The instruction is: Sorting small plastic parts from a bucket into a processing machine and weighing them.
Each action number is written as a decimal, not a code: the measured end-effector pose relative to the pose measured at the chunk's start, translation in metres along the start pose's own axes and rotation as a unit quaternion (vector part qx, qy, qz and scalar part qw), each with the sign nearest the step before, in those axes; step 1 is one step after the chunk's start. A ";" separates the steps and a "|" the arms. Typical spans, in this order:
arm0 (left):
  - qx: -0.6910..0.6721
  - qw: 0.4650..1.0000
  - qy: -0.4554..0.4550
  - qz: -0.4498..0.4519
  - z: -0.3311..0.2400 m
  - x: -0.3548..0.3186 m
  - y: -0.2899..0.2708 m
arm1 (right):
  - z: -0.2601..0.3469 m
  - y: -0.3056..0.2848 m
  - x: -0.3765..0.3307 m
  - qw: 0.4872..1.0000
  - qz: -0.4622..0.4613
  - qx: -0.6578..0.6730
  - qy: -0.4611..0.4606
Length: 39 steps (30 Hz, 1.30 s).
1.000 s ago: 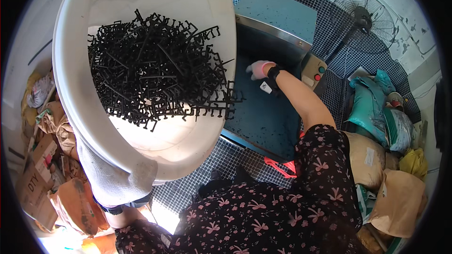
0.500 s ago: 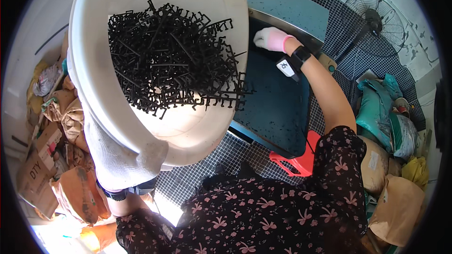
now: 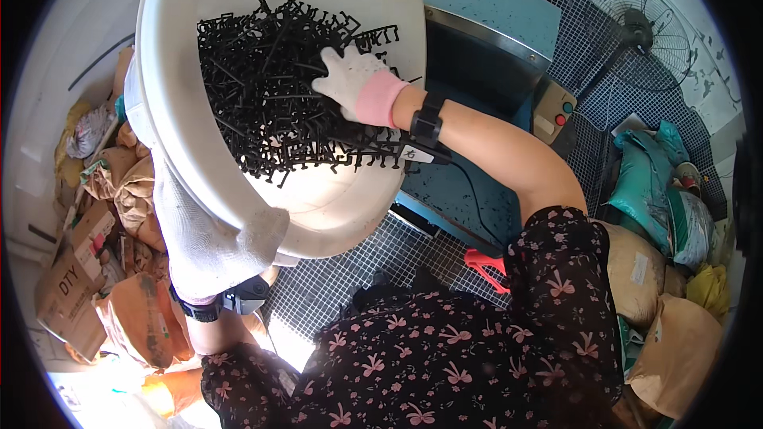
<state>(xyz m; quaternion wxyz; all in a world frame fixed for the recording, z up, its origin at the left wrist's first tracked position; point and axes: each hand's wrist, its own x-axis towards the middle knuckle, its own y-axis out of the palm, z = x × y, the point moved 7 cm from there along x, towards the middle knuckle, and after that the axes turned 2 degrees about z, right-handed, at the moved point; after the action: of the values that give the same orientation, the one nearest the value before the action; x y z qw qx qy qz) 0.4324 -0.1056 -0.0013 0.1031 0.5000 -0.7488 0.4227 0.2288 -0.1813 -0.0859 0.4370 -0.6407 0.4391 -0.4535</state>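
Note:
A large white plastic basin is held up and tilted close to my face, half full of tangled black plastic comb-like parts. My left hand, in a white glove, grips the basin's lower rim from below. Inside the basin, my right hand, in a white glove with a pink cuff, lies on the pile of black parts with its fingers spread. The right wrist wears a black band.
A blue-green machine with a dark open hopper stands behind the basin, on a metal grid platform. A standing fan is at the upper right. Filled sacks lie at the right, cardboard boxes and bags at the left.
My right hand has come back from the machine's hopper edge and now rests in the basin on the black parts. The basin has shifted right and nearer.

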 end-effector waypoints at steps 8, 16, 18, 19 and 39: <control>-0.008 0.999 -0.038 0.019 0.029 0.001 0.001 | -0.047 0.027 -0.027 0.999 -0.038 0.002 0.004; -0.019 1.000 -0.017 0.005 0.051 -0.001 0.001 | -0.106 0.039 -0.077 0.991 0.035 0.011 0.129; -0.039 0.998 -0.050 0.015 0.054 -0.001 0.004 | -0.134 0.058 -0.102 0.983 0.083 -0.009 0.164; -0.041 0.998 -0.046 0.018 0.053 -0.001 0.006 | -0.145 0.079 -0.118 0.978 0.133 -0.003 0.160; -0.047 0.998 -0.034 0.025 0.004 0.000 0.002 | -0.009 0.017 -0.018 0.994 0.085 0.002 -0.067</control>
<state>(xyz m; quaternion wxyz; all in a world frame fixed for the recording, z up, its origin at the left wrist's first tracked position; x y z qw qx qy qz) 0.4315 -0.1083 -0.0049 0.0905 0.4898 -0.7830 0.3726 0.2132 -0.1698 -0.1040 0.5038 -0.6289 0.4610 -0.3718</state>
